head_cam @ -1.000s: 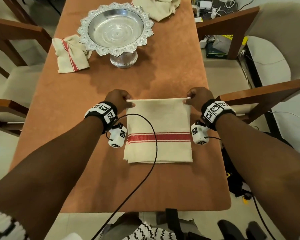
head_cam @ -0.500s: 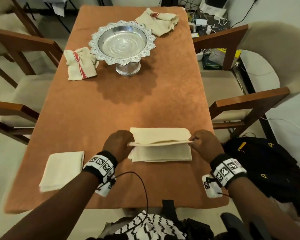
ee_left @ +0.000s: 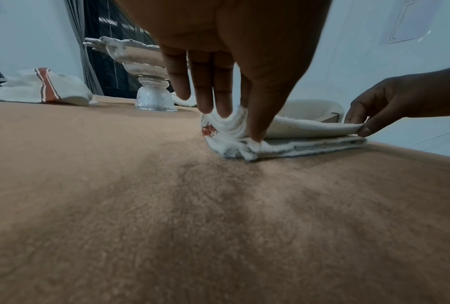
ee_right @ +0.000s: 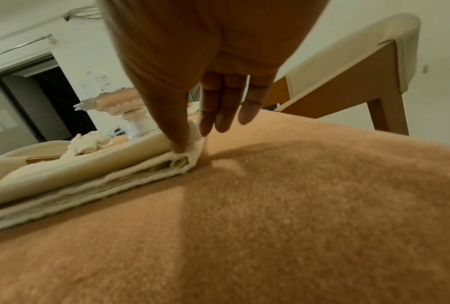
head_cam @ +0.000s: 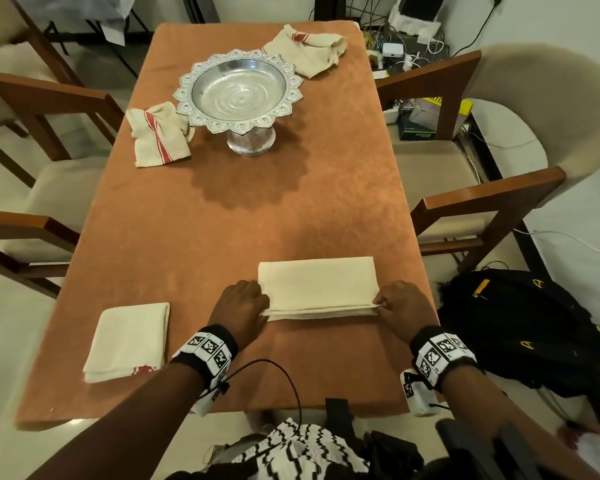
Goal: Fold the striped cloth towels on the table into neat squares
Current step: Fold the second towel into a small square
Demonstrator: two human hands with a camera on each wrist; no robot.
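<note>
A cream towel (head_cam: 317,287), folded into a wide band, lies near the front edge of the orange table (head_cam: 243,220); its red stripe shows only at the left corner (ee_left: 209,130). My left hand (head_cam: 262,308) pinches the top layer at the near-left corner (ee_left: 240,125). My right hand (head_cam: 378,303) pinches the top layer at the near-right corner (ee_right: 190,144), thumb on top. The top layer rests on the lower layers (ee_right: 76,185), its near edge about level with theirs.
A folded cream towel (head_cam: 129,341) lies at the front left. Two crumpled striped towels (head_cam: 160,138) (head_cam: 309,50) flank a silver pedestal bowl (head_cam: 239,91) at the far end. Wooden chairs stand on both sides; a black backpack (head_cam: 520,327) sits on the floor to the right.
Both hands brought the towel's far edge toward me and laid it down on the near edge. The red stripe is now covered, and the fold has gone from half raised to flat.
</note>
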